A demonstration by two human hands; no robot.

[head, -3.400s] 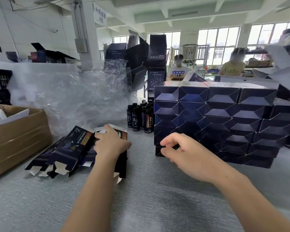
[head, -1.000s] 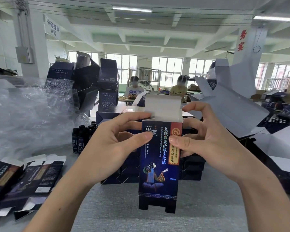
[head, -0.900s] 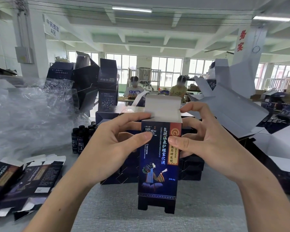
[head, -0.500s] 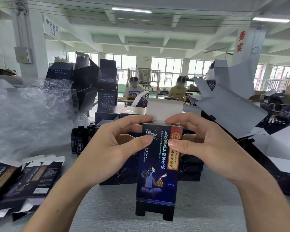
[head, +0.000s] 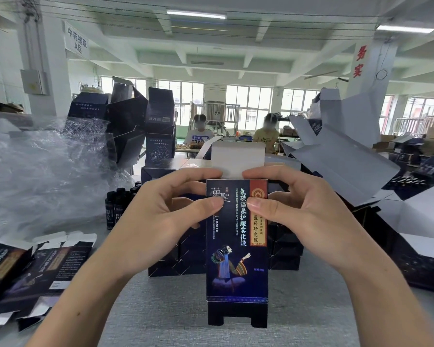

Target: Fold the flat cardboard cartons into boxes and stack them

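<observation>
As seen from the head camera, held upright over the grey table point(head: 161, 324): a dark blue carton point(head: 236, 261) opened to a sleeve, white top flap point(head: 237, 159) raised, bottom tabs point(head: 216, 315) loose. Clamped on its upper corners, left hand point(head: 171, 219) and right hand point(head: 308, 216), thumbs on the printed front, forefingers hooked over the top edge. Probably closing the top; next, press the flap down, tuck squarely, then stack with the folded boxes point(head: 285, 249) just behind.

The carton point(head: 236, 246) stood upright between the left hand point(head: 161, 216) and the right hand point(head: 308, 211), in front of the stacked boxes point(head: 166, 261) on the table point(head: 186, 321). Flat cartons point(head: 43, 269) lay far left, with bottles point(head: 115, 206) behind them, before the plastic wrap point(head: 48, 176).
</observation>
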